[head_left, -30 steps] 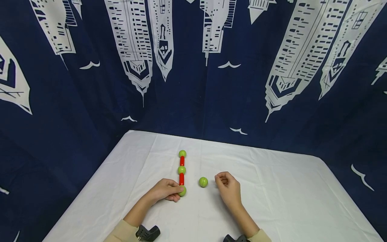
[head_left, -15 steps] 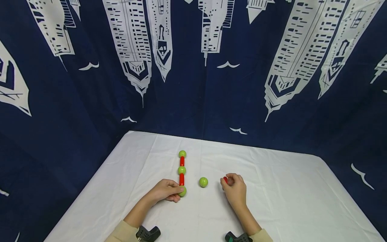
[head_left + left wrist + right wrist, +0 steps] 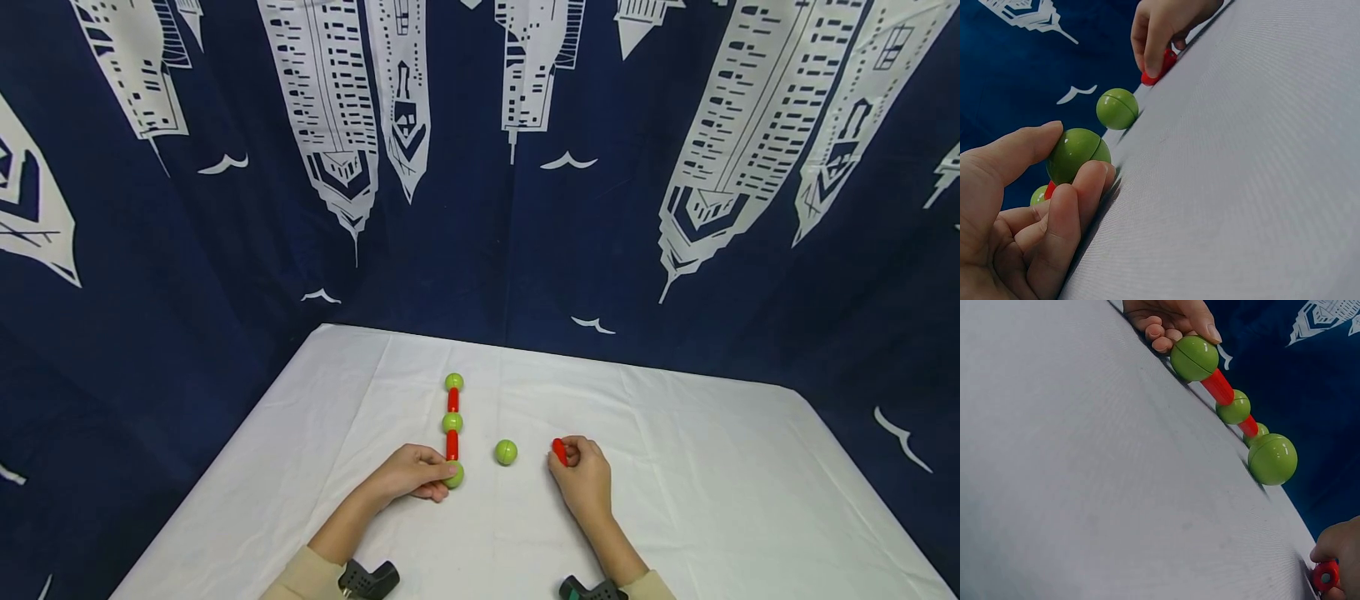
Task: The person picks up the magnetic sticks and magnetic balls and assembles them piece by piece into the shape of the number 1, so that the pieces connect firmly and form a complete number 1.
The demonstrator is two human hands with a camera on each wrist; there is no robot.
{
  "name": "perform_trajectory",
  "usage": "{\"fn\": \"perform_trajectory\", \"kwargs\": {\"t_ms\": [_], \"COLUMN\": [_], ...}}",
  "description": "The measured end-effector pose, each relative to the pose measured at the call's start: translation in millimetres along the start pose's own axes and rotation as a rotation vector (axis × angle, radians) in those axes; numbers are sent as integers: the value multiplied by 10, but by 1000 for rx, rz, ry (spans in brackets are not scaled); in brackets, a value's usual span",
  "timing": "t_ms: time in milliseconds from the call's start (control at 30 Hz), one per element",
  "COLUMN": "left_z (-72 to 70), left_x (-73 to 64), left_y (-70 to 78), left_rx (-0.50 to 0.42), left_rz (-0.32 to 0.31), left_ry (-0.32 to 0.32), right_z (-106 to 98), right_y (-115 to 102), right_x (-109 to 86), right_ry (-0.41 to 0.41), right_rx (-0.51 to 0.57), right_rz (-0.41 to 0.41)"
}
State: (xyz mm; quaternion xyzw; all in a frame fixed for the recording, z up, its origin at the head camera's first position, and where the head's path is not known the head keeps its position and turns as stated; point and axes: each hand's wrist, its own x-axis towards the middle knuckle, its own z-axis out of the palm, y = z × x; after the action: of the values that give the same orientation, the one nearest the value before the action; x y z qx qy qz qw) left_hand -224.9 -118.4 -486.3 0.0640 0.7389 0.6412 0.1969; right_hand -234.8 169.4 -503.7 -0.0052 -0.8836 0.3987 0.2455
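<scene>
My left hand (image 3: 408, 472) pinches the near green ball (image 3: 1075, 155) between thumb and fingers. That ball ends a straight chain on the table: a red rod (image 3: 452, 445), a middle green ball (image 3: 452, 422), another red rod (image 3: 453, 400) and a far green ball (image 3: 453, 382). Right of the chain lies a loose green ball (image 3: 506, 452), touched by neither hand. Farther right, my right hand (image 3: 587, 477) pinches a separate short red rod (image 3: 559, 451) close to the tabletop. A grey round spot shows on this rod's end in the right wrist view.
A white cloth (image 3: 705, 483) covers the table. Behind it hangs a dark blue curtain (image 3: 465, 275) printed with white buildings and birds. Black devices are strapped at the left wrist (image 3: 367, 579) and the right wrist (image 3: 592, 588).
The right hand has shifted to the right, away from the loose ball. A red rod, not visible at first, now shows between its fingers. The left hand and chain stay put.
</scene>
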Motion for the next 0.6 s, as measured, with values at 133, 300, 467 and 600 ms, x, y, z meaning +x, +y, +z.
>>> {"fn": "perform_trajectory", "kwargs": {"t_ms": [133,300,467,600], "left_z": [1,5,3,11], "left_x": [-17,-26,-29,-19], "left_y": [18,32,34,37], "left_rx": [-3,-4,-5,-5], "left_rz": [3,2,2,-1], "left_ry": [2,-1,0,1], "right_z": [7,6,-15,-73], "right_y": [8,5,-17,-62], "right_x": [-13,-20,0,33], "right_ry": [-4,20,28,-17], "right_rx": [-15,2,67,136], "right_rz": [-24,-19,40,138]}}
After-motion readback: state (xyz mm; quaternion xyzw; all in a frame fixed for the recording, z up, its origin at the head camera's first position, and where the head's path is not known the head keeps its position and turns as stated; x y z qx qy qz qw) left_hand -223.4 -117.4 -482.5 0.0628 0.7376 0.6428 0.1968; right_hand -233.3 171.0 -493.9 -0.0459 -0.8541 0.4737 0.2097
